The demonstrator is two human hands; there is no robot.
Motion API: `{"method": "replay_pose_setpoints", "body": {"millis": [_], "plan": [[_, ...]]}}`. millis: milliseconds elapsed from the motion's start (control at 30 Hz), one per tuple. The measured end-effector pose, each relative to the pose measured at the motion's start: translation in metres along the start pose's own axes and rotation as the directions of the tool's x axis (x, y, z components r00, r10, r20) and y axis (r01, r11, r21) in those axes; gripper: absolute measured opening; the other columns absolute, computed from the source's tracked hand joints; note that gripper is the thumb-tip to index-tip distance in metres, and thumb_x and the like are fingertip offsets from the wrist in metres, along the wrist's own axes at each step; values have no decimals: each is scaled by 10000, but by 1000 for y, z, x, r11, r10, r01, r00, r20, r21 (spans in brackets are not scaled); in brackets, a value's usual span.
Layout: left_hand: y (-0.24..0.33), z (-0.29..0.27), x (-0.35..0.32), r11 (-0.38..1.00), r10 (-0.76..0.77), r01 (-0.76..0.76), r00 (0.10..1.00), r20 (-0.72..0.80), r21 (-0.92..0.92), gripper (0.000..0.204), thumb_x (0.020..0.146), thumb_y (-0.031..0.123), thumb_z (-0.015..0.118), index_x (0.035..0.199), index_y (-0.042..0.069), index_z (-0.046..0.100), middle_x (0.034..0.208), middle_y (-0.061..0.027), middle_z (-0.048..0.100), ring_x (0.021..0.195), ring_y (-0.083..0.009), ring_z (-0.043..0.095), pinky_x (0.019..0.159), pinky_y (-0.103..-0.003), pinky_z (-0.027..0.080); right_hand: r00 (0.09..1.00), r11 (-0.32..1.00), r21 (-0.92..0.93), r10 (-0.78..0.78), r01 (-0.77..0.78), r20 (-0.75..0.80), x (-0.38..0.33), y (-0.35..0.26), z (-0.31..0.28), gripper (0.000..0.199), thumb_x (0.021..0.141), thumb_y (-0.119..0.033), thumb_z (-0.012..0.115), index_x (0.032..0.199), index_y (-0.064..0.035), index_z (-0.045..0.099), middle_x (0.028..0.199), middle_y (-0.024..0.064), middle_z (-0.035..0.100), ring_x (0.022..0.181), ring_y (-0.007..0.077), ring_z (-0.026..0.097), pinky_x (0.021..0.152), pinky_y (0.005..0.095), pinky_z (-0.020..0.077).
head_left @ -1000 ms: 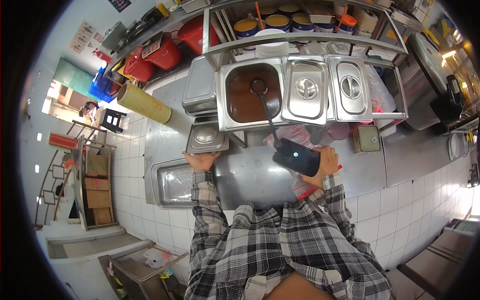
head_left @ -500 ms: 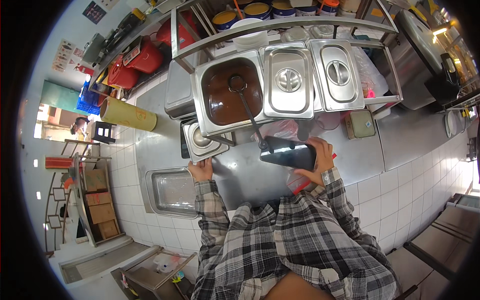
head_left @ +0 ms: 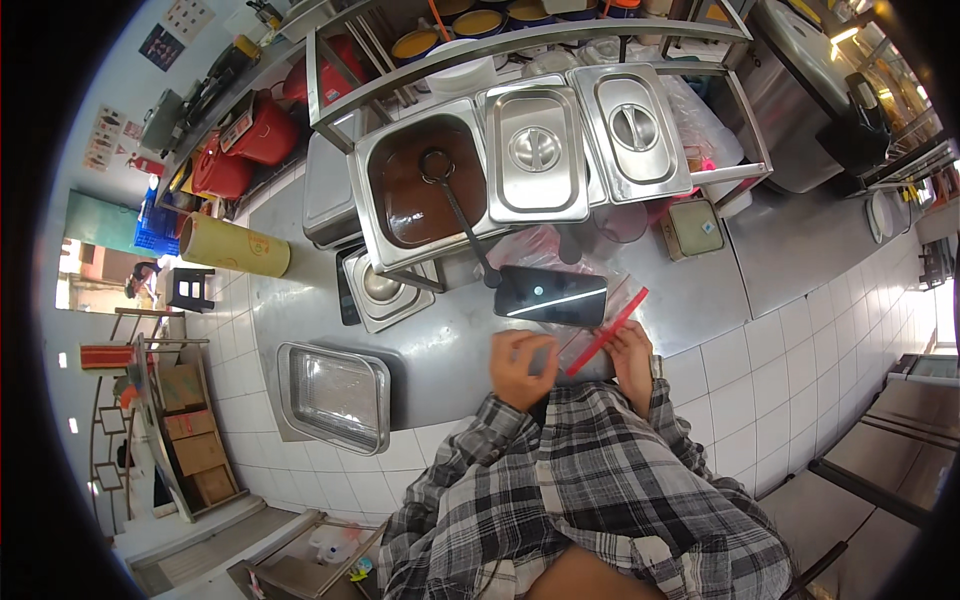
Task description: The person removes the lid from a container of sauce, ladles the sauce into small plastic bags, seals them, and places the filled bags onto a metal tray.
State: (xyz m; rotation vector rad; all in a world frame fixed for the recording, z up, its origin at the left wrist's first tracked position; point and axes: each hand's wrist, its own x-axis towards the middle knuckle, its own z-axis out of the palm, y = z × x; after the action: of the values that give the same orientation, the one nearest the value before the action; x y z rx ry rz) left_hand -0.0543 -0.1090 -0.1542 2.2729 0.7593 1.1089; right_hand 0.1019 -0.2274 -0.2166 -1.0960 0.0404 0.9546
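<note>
My left hand (head_left: 522, 368) and my right hand (head_left: 632, 358) are both at the near edge of the steel desk (head_left: 450, 340), just in front of my plaid sleeves. Between them I hold a clear plastic bag with a red strip (head_left: 605, 332) along its top. The strip runs diagonally, its upper end pointing away from me to the right.

Left grip: fingers curled, pinching the lower left part of the bag. Right grip: fingers closed on the bag beside the lower end of the red strip. Both grips are clenched on the bag; the exact contact points of the fingertips are too small to make out.

A dark phone (head_left: 550, 296) lies flat on the desk just beyond the bag, screen up, with a bright reflection streak across it. It sits near my hands; I cannot tell whether the bag touches it.

Beyond the phone stands a row of steel food pans. The left pan (head_left: 425, 180) is open and holds a brown sauce, with a ladle (head_left: 455, 205) resting in it, handle angled towards the phone. The middle pan (head_left: 535, 150) and the right pan (head_left: 632, 130) are covered with lids.

To my left, a small lidded steel container (head_left: 385, 290) sits below the sauce pan, and a shallow rectangular tray (head_left: 335, 395) is set into the desk nearer the edge. A yellow cylinder (head_left: 235, 247) lies on its side further left.
</note>
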Motion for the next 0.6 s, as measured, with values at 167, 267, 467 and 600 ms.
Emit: {"method": "replay_pose_setpoints", "body": {"millis": [167,267,467,600], "plan": [[-12,14,-15,931,-335,327,942,-26,-164,181,793,68,672,955,47,591,901,-88,558,793,-198,565,669,-300,463,987,982,151,97,-116,128,6,1,-4,147,892,-92,472,1023,-43,516,953,116,626,907,237,616,851,359,495],[-43,26,-32,794,-576,520,809,-116,-315,114,862,82,618,956,36,574,898,-60,564,789,-144,558,658,-263,458,963,956,163,220,-245,156,11,1,8,144,895,-119,476,1014,-47,514,952,108,619,918,240,612,835,375,485],[-45,21,-36,715,-581,632,775,249,-298,106,902,127,595,968,44,586,802,-12,602,682,-116,571,656,-263,480,979,962,189,181,-197,99,14,1,5,159,900,-173,501,1030,-85,530,925,69,621,875,198,586,798,359,465],[7,15,-12,967,-99,195,883,458,-167,243,837,252,680,1000,88,605,843,-54,616,631,-212,619,575,-306,492,954,950,178,219,-256,205,10,4,-7,122,909,-171,507,991,-82,526,855,46,606,774,150,574,712,311,471]]}}
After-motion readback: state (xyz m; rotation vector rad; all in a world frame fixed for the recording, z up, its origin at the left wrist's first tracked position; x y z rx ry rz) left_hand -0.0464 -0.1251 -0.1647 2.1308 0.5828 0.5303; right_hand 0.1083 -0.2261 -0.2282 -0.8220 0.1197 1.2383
